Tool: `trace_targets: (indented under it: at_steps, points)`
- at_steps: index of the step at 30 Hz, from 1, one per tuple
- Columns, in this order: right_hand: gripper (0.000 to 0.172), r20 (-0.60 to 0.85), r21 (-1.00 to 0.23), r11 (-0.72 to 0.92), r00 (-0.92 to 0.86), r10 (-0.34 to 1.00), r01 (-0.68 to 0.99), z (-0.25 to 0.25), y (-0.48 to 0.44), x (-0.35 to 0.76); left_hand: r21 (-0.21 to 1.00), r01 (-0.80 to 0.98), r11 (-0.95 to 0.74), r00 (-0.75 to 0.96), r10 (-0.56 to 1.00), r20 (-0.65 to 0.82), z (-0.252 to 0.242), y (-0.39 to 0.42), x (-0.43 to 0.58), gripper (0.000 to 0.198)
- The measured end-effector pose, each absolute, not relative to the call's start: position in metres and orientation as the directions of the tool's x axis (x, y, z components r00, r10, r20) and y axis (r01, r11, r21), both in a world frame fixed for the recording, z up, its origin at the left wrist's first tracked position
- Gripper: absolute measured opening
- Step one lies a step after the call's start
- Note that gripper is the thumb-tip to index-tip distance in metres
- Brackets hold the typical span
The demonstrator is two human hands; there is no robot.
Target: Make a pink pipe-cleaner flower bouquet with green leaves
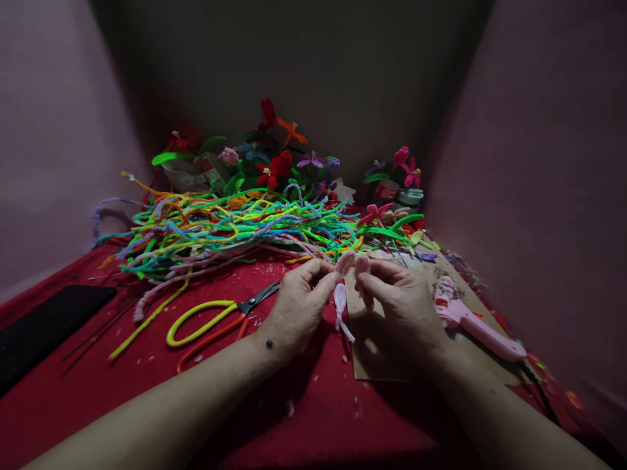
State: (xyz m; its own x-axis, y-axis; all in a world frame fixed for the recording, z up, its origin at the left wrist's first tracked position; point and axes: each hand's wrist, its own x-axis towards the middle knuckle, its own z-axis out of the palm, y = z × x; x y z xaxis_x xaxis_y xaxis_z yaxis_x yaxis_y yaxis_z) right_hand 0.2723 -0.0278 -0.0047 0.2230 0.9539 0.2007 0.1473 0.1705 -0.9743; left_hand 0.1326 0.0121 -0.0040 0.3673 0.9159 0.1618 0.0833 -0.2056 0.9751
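Note:
My left hand (302,303) pinches one side of a pink fuzzy pipe cleaner (346,263) bent into loops. On its other side, my right hand (404,301) grips the same piece between thumb and fingers. Both hands are raised over the table, close together. Below the gap between them lies a pale pink pipe-cleaner petal (340,301) with a twisted tail. Left of my left hand rest scissors (249,305) with one yellow and one red handle, their blade tips partly hidden behind that hand.
A heap of colourful pipe cleaners (235,225) covers the table's back, with pipe-cleaner flowers (277,170) behind. A pink glue gun (482,323) with a cord lies on a cardboard sheet (377,362) at right. A black phone-like slab (53,326) is at left on the red cloth (313,418).

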Motion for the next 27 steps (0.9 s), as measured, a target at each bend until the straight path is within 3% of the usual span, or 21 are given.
trace_targets:
  at_steps: [15, 27]
  points:
    - [0.016, 0.203, -0.972, 0.172, 0.195, 0.96, 0.162, -0.008, -0.0266, 0.2745, 0.952, 0.133, -0.275, 0.404, 0.892, 0.201, -0.0046, 0.0149, 0.1307, 0.015]
    - [0.026, 0.158, -0.983, 0.134, 0.214, 0.964, 0.123, -0.0058, -0.0278, 0.2724, 0.957, 0.131, -0.26, 0.415, 0.891, 0.185, -0.0048, 0.0145, 0.1287, 0.015]
